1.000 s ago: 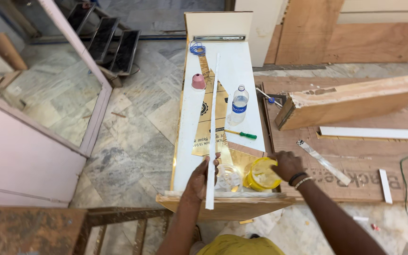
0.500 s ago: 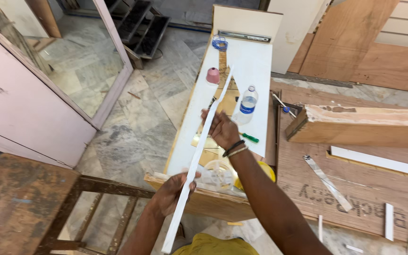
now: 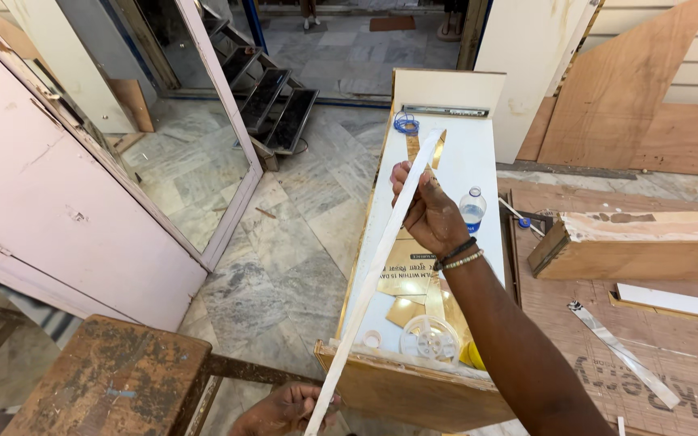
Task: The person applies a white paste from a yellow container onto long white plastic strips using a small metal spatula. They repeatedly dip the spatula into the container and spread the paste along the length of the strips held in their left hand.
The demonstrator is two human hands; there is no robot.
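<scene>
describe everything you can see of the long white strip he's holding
The long white strip is thin, flat and narrow, like laminate edging. It is lifted off the white-topped cabinet and slants from lower left to upper right. The right hand grips it near its far end; the left hand holds its near end at the frame's bottom.

My right hand (image 3: 431, 214) is up near frame centre, back of the hand to the camera, fingers curled closed and thumb tucked on the far side, fingertips aimed toward 10 o'clock. Two bands, one dark and one beaded, sit on that wrist. The right forearm is bare and stretched out, entering from the bottom edge at about 5 o'clock and running up toward 11 o'clock. My left hand (image 3: 280, 409) is low at 6 o'clock, partly cut off by the frame edge, knuckles up, fingers bent closed toward 3 o'clock. The hands are well apart.
</scene>
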